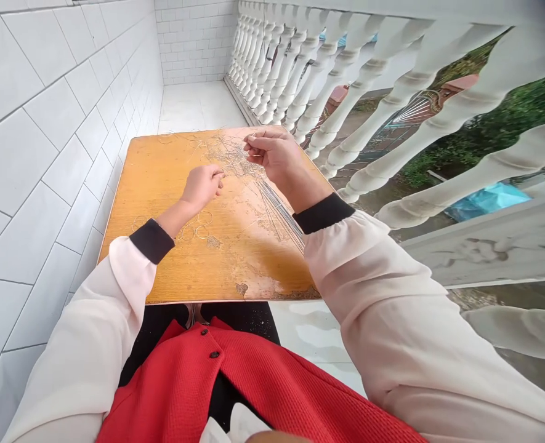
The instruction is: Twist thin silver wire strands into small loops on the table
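Note:
Over the middle of a wooden table point(147, 178), my left hand point(202, 186) is closed, its thumb and fingertips pinched on something too thin to make out. My right hand point(272, 154) is raised farther back and to the right, also pinched, over a tangle of thin wires point(228, 151). What its fingertips hold is too small to tell. Long straight wires point(281, 212) lie in a bundle along the table's right side, partly under my right forearm. Several thin wire rings point(202, 224) lie near my left wrist.
A white tiled wall point(64, 129) runs close along the left. On the right stands a white balustrade point(374, 126), with greenery and a blue cover beyond it. The tabletop's surface is worn at its near right edge.

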A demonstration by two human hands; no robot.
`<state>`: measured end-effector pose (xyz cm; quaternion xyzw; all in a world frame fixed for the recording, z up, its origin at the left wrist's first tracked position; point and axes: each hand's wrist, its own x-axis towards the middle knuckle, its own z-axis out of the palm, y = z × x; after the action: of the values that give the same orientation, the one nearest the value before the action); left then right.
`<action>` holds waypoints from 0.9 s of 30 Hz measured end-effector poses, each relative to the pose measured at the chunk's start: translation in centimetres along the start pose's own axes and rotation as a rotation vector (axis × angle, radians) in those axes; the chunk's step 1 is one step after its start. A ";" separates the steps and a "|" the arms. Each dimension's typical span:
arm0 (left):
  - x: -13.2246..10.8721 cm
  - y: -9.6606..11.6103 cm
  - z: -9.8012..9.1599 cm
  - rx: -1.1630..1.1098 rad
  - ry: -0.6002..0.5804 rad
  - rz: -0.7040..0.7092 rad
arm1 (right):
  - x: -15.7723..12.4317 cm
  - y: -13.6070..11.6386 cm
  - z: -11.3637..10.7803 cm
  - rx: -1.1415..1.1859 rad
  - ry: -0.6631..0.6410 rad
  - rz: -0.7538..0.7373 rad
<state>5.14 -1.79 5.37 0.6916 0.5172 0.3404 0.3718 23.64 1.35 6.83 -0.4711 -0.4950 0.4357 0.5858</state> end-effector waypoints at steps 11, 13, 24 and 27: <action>1.0 -1.3 -0.5 -0.313 0.097 -0.154 | -2.0 2.5 1.9 -0.309 -0.346 0.151; 0.5 -1.8 -1.7 -0.371 0.127 -0.207 | -1.1 2.5 1.4 -0.304 -0.338 0.185; -5.7 -3.9 -6.3 -0.573 -0.016 -0.270 | 6.6 3.7 -0.5 -0.917 0.034 0.107; -6.6 -3.9 -6.4 -0.560 -0.065 -0.228 | 4.3 3.8 -1.1 -0.969 0.055 -0.167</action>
<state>-3.71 -6.39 4.60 0.5103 0.4654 0.4035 0.6002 25.09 6.08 3.70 -0.6597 -0.6610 0.0941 0.3450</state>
